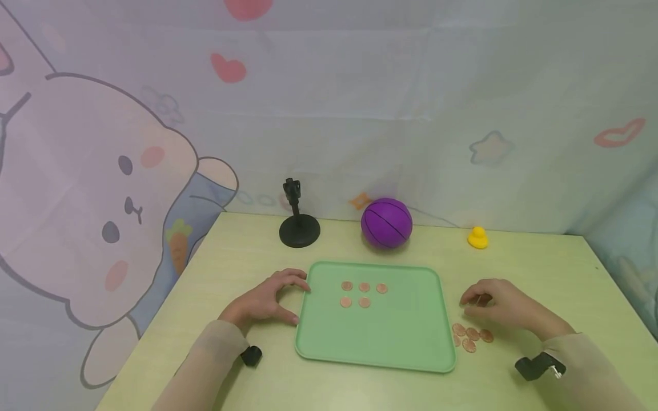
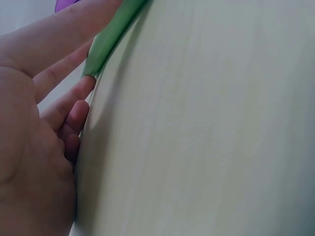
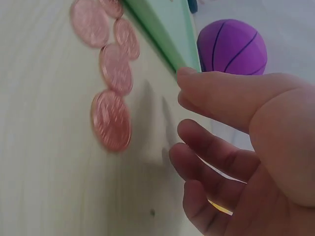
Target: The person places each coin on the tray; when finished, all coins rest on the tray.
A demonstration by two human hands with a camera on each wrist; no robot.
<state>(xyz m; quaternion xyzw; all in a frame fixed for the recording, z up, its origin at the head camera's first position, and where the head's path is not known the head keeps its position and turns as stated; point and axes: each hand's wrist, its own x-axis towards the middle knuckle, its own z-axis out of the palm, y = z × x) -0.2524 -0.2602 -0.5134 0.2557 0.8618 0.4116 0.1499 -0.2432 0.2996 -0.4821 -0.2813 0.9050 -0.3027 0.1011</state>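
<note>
My left hand (image 1: 267, 299) is at the left rim of a light green tray (image 1: 396, 339), fingers and thumb spread along it. In the left wrist view, its fingertips meet the tray's green edge (image 2: 106, 46). Copper-coloured coins (image 1: 364, 287) lie flat on the tray, three in a far row and two in a nearer one. Beyond the tray's right side, my right hand (image 1: 498, 302) hovers low over the table with fingers loosely bent and no coin showing in it. Several more copper-coloured coins (image 3: 112, 120) lie in a cluster just beside it, close to the tray's right rim.
Along the back of the pale table (image 1: 540, 274) stand a black stand with a round base (image 1: 300, 230), a purple ball (image 1: 386, 223) and a small yellow rubber duck (image 1: 478, 238). A printed cloth backdrop (image 1: 360, 85) hangs behind them.
</note>
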